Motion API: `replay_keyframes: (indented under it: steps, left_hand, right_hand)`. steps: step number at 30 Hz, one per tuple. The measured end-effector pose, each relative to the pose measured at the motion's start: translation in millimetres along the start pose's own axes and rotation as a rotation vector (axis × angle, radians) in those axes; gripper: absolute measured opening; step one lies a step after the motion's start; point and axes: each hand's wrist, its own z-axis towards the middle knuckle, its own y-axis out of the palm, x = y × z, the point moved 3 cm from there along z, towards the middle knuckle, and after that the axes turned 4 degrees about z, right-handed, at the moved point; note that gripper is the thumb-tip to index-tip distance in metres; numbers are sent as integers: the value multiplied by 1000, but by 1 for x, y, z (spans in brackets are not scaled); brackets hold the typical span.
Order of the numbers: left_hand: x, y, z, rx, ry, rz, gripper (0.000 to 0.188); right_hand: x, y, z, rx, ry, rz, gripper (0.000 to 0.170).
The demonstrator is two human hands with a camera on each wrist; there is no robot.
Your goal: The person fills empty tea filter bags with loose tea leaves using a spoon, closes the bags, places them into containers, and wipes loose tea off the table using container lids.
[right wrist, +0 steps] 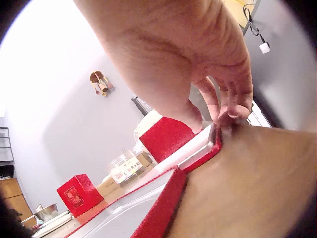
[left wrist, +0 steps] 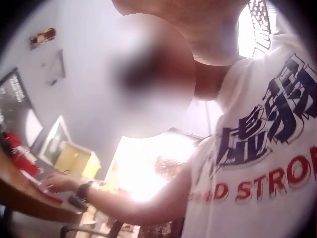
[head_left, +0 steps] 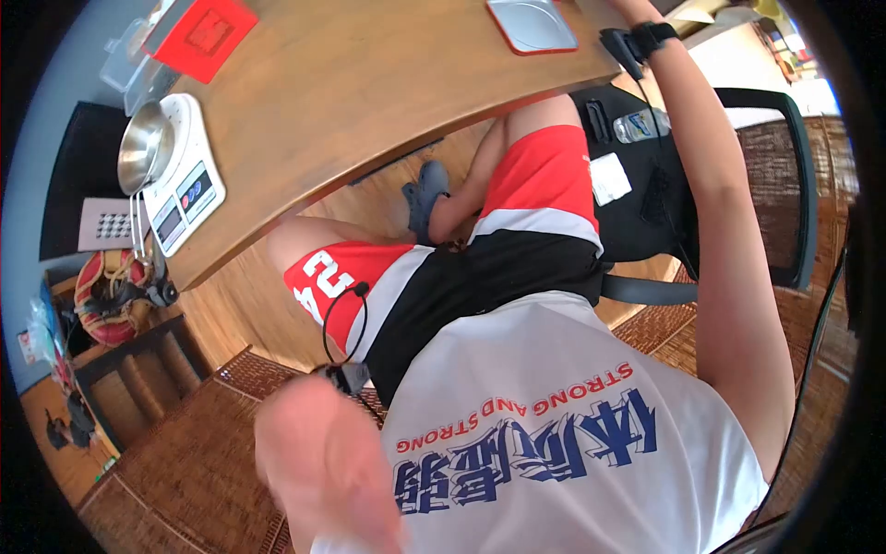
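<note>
My right hand (right wrist: 188, 59) reaches down to the table, thumb and curled fingertips on either side of the corner of a silver tray with a red edge (right wrist: 200, 148); they pinch at that corner. Beside it lies another shallow silver tray with a red rim (right wrist: 126, 215), also seen near the table's front edge (head_left: 535, 26). Most of the right hand is cut off by the top of the head view. My left hand (head_left: 323, 452) is raised close in front of the shirt and blurred; its fingers cannot be made out.
On the table's left stand a white digital scale (head_left: 194, 180) with a metal pan (head_left: 146, 148) on it, a red box (head_left: 203, 37) and clear plastic containers (head_left: 143, 78). At right, a black chair (head_left: 637, 212) holds a plastic bottle (head_left: 641, 126) and a white paper (head_left: 609, 178).
</note>
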Motion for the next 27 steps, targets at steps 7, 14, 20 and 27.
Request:
replay_keyframes:
  steps: [7,14,20,27]
  left_hand:
    - [-42,-20,-94,-716,-2010,55,41]
    - [-94,-8,-84,-1104,-1817,124,36]
    - [-168,8,-123,-1224,-1917,10,37]
    - [-226,33,-204,-982,-2152,-422,39]
  right_hand:
    - [-10,-4,-12,-79,7,3,29]
    - [-39,5,-21,-10,71,-145,32]
    - [-44,5,-32,77,36,-44,29]
    - [-26,13,-30,17,-138,-54,46]
